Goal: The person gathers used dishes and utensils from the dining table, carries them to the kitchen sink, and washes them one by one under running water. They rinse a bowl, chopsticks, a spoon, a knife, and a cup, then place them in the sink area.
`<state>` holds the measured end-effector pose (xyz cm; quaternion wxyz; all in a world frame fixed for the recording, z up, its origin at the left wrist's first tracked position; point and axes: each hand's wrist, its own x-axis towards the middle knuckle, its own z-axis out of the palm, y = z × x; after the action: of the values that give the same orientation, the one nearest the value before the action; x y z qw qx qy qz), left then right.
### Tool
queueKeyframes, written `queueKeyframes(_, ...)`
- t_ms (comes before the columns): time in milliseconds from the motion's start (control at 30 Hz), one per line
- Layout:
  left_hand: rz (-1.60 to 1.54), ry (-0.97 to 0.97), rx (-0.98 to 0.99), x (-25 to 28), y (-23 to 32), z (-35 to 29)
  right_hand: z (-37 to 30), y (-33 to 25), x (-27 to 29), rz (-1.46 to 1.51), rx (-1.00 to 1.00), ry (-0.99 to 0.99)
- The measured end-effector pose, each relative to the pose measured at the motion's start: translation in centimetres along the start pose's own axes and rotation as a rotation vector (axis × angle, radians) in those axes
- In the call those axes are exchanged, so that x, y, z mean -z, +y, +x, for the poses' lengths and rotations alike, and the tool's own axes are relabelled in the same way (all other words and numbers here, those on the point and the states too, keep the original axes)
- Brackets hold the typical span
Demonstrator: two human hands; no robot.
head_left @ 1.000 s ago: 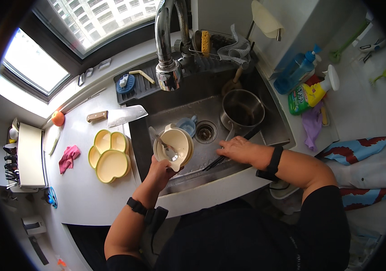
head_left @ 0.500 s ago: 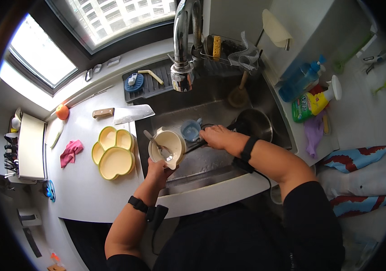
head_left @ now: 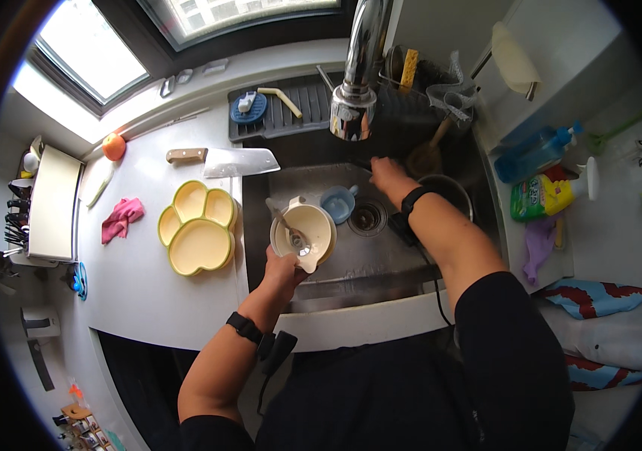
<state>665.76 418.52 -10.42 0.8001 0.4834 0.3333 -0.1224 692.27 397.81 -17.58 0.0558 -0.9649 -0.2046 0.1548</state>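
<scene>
My left hand (head_left: 282, 272) is closed on the near rim of a cream bowl (head_left: 317, 225) with a small spout, held over the left part of the sink. A metal spoon (head_left: 289, 228) leans inside it. My right hand (head_left: 390, 180) is wrapped round a dark handle (head_left: 361, 161) whose end sticks out leftward past the fingers. It appears to belong to the metal pot (head_left: 462, 197) at the sink's right, though my forearm hides where they join. A translucent blue cup (head_left: 338, 204) stands in the sink between the bowl and the drain (head_left: 367, 218).
Left of the sink, a cleaver (head_left: 242, 161) lies with its blade reaching over the edge. Nearby are a yellow paw-shaped divided plate (head_left: 199, 239), a pink cloth (head_left: 122, 220) and a round orange-red fruit (head_left: 113, 146). The faucet (head_left: 353, 113) overhangs the sink; spray bottles (head_left: 546, 197) stand right.
My right hand and the dark handle have swung away from the bowl toward the back of the sink, uncovering the drain. My left hand still holds the bowl. The whole view has shifted.
</scene>
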Motion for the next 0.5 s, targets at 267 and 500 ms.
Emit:
queueKeyframes(267, 0.174, 0.001, 0.151, -1.5, -1.2, 1.5, -0.5, 3.3, 2.3, -0.086, 0.031, -0.218)
queueKeyframes(500, 0.244, 0.109, 0.185, -3.5, -0.5, 0.4, -1.8, 7.9, 3.6, -0.049, -0.205, -0.213)
